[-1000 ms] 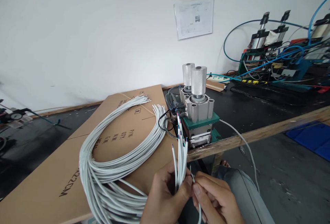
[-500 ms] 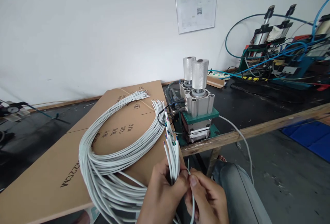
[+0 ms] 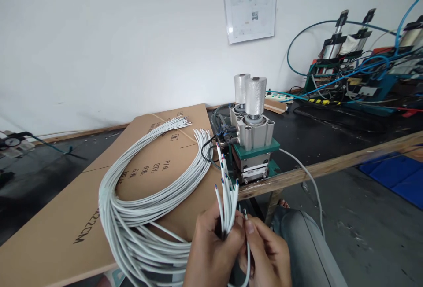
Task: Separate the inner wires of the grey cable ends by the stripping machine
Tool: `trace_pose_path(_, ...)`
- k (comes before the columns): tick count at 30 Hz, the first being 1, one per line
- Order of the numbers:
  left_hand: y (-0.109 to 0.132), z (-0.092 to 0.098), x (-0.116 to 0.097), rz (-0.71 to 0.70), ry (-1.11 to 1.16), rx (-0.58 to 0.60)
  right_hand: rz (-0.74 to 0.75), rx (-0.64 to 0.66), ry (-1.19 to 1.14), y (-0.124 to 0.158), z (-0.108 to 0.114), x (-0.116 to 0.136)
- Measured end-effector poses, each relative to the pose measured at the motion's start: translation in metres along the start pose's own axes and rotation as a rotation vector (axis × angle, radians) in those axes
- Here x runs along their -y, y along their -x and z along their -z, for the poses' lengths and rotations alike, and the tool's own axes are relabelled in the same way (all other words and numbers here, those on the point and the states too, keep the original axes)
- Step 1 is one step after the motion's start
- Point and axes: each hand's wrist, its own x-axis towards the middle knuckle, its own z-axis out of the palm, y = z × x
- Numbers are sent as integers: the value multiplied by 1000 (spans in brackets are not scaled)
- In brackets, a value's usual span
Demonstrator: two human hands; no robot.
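Clenching left grip point(image 3: 211, 254) around upright cable bunch point(image 3: 227, 199) | right grip point(image 3: 266, 254) pinching single cable point(image 3: 245, 215) just beside

bench point(image 3: 330, 146): black top, wooden front edge, i see it ahead of my left hand point(image 3: 211, 256) and right hand point(image 3: 267, 256).
cardboard sheet point(image 3: 66, 207): flat on it, ahead-left of the left hand, grey wires point(image 3: 110, 216) looped on top.
small press point(image 3: 253, 133): just ahead of both hands, at the edge.
power strip point(image 3: 279, 97): beyond the press.
hosed machines point(image 3: 357, 80): far ahead-right.

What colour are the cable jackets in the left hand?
Pale grey cables; the head view shows it best.
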Motion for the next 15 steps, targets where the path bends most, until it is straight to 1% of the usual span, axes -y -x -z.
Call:
trace_pose_path(2, -1, 2, -1, 16, 28, 9, 13, 9, 41, 0, 0, 3)
trace_pose_path(6, -1, 6, -4, 94, 154, 58, 17, 16, 92, -2, 1, 8)
trace_pose_path(9, -2, 7, -6, 103, 138, 29, 46, 37, 125, -3, 3, 10)
trace_pose_path(15, -4, 4, -12, 131, 125, 78, 127, 41, 249, -6, 10, 8)
